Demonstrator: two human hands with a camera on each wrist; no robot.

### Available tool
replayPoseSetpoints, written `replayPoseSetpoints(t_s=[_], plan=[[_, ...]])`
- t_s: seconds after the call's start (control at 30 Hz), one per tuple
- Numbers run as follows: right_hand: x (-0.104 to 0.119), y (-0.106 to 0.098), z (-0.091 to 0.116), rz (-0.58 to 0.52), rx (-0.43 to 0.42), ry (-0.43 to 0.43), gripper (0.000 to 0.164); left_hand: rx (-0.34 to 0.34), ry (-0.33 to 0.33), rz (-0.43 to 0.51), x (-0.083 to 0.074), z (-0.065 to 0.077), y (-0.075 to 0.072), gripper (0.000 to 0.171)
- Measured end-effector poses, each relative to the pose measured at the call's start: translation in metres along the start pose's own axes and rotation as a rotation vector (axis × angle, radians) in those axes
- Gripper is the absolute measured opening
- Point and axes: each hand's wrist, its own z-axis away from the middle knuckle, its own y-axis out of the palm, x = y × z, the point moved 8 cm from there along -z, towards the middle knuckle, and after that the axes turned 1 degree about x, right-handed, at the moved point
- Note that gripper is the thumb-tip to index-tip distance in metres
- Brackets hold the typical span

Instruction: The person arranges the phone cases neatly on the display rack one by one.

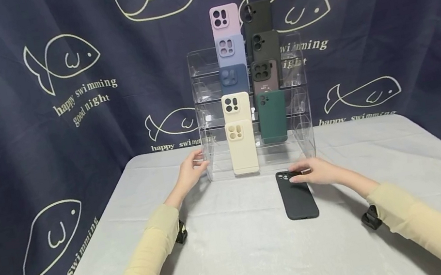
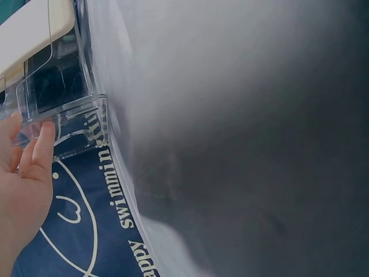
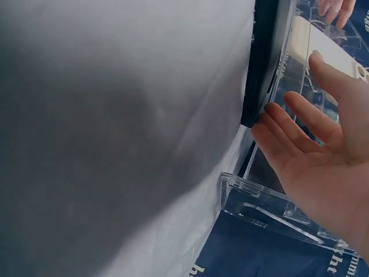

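A clear plastic display rack (image 1: 198, 112) stands at the back of the table, with phone cases in two columns on its tiers. My left hand (image 1: 190, 171) is at the rack's lower left side; the left wrist view shows its loosely bent fingers against the clear side panel (image 2: 75, 108). A black phone case (image 1: 299, 199) lies flat on the table in front of the rack. Over its camera end is my right hand (image 1: 317, 172), fingers extended and thumb apart, the fingertips right at the case's edge (image 3: 256, 86) in the right wrist view.
The left column holds pink (image 1: 232, 27), light blue (image 1: 238, 57), dark blue (image 1: 238, 86) and two cream cases (image 1: 243, 153). On the right are two black cases (image 1: 269, 52), a brownish one (image 1: 267, 84) and a green one (image 1: 273, 121). A fish-patterned curtain (image 1: 154, 60) hangs behind the table.
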Motion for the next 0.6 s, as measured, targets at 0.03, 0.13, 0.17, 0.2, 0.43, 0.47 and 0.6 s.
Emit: replayPoseSetpoints(t_s=[0.03,0.13,0.17,0.2,0.43,0.47,0.6], plan=[[0.001,0.001,0.001,0.004,0.007,-0.003,0.041,-0.001,-0.001,-0.001,0.0,0.0,-0.001,0.047],[0.005,0.002,0.004,0.003,0.032,-0.009,0.043,0.002,-0.003,-0.006,0.0,0.001,-0.001,0.048],[0.005,0.003,0.006,0.002,0.039,-0.008,0.043,0.004,-0.003,-0.008,0.0,0.001,-0.001,0.048],[0.006,0.003,0.008,0.0,0.045,-0.004,0.043,0.003,-0.001,-0.007,0.0,0.001,-0.001,0.048],[0.007,-0.001,0.016,-0.047,0.001,0.069,0.049,-0.008,0.002,-0.005,-0.003,0.0,-0.004,0.048],[0.006,-0.001,0.016,-0.046,-0.009,0.081,0.051,-0.008,0.003,-0.007,-0.003,0.0,-0.004,0.048],[-0.001,0.0,0.018,-0.006,-0.021,0.124,0.057,0.0,0.008,-0.005,-0.002,0.002,-0.002,0.048]])
